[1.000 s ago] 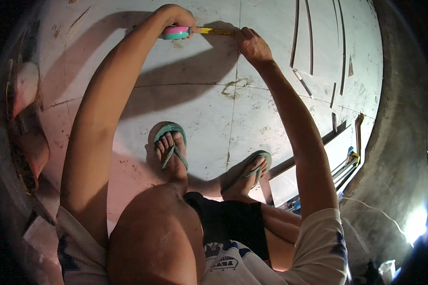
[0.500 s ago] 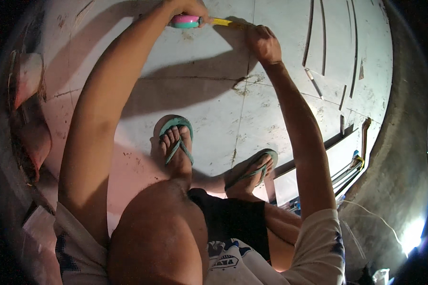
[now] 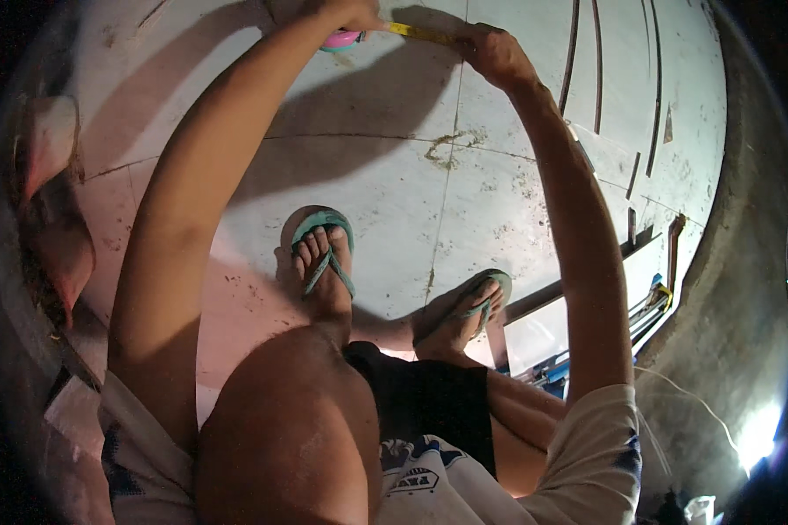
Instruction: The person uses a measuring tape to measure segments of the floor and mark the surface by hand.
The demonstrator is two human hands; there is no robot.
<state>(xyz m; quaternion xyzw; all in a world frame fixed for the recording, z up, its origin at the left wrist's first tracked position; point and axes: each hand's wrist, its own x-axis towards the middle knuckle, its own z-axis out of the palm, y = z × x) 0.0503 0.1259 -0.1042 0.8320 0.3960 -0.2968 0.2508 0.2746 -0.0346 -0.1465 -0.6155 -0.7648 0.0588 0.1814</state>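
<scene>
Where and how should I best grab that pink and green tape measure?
Probably by its case, from the left: the yellow blade runs out on the right toward the right hand, so that side is best kept free. The visible edge of the case is rounded and the left hand covers much of the rest, so wrapping a hand over it seems to suit.

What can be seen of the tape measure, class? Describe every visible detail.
The tape measure has a pink and green case, apparently plastic, mostly hidden by the left hand that holds it near the picture's top edge. Its narrow yellow blade is drawn out, looks straight, and slants slightly down the picture to the right hand, whose fingers hide its end. Its markings are too small to read; whether it touches the tiled floor is unclear.
</scene>
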